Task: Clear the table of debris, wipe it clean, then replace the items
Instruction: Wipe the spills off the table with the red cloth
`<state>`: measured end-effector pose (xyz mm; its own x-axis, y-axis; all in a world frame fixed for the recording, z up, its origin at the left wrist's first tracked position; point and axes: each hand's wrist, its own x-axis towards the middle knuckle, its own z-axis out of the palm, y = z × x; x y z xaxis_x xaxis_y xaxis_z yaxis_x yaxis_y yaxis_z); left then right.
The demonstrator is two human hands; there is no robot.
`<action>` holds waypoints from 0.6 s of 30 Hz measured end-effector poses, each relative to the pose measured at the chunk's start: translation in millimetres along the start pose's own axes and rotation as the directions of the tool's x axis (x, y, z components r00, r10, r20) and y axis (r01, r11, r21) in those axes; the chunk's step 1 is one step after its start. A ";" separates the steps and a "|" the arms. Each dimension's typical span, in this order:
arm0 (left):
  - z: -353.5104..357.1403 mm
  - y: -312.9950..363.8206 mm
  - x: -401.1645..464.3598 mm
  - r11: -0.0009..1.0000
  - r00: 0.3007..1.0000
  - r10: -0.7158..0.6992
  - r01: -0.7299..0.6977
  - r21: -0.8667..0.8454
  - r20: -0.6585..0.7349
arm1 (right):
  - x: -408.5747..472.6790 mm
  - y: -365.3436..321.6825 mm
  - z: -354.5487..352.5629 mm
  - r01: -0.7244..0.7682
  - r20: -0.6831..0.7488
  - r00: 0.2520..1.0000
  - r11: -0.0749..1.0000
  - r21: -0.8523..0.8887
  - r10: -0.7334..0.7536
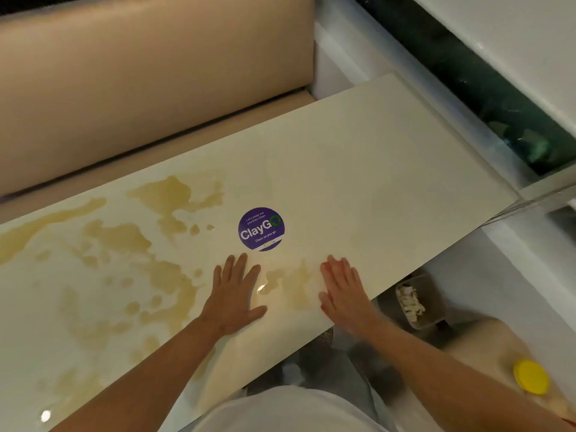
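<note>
A long cream table (374, 169) runs beside a beige padded bench (140, 73). Tan liquid stains (124, 244) cover its left half. Near the front edge the left hand (235, 296) lies flat, fingers spread, below a round purple sticker (261, 229). The right hand (343, 291) lies flat too, fingers straight and holding nothing. Below the table's right end sit a clear container of scraps (419, 302) and a yellow lid (530, 376)

two hands (237, 294), one table (374, 169), one sticker (261, 229)
</note>
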<state>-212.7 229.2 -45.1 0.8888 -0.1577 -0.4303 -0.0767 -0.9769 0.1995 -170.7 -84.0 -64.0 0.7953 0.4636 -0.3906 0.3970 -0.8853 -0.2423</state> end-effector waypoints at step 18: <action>10.9 -30.2 -9.0 0.998 0.999 -0.015 0.018 -0.061 0.050 | -10.8 -57.1 14.2 -0.023 0.046 0.999 0.996 0.087 0.019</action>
<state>-223.4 258.6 -56.9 0.8663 -0.1500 -0.4764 -0.0330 -0.9689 0.2452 -208.5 -38.0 -58.5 0.7806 0.4477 -0.4361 0.3373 -0.8892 -0.3090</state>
